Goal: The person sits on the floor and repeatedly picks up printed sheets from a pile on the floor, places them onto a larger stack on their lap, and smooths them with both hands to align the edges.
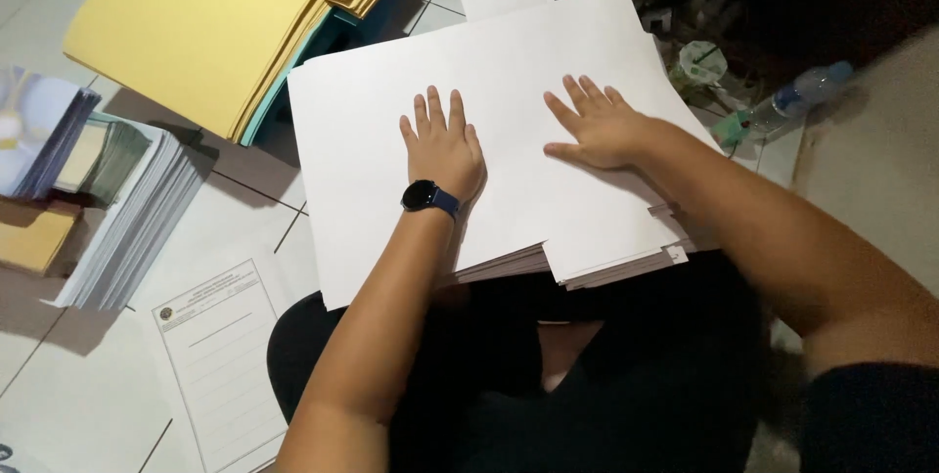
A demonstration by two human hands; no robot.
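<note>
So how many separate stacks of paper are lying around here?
4: white stack under both hands, yellow stack upper left, white stack left, colourful stack at far left edge. More may lie outside view.

Bright overhead light on paper; upper right dark; slightly soft.

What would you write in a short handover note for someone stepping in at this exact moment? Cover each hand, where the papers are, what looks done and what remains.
Left hand: flat, fingers spread, pressing on the top white sheet; it holds nothing. A dark watch is on its wrist.
Right hand: also flat on the white stack, palm down, empty.
The stack rests on the lap, its lower edges uneven.
Yellow folders are piled on the floor at upper left; a thick stack of printed booklets lies at left; one printed form lies on the tiles.
Done: sheets gathered into one pile.
Left: the edges are not yet squared.
</note>
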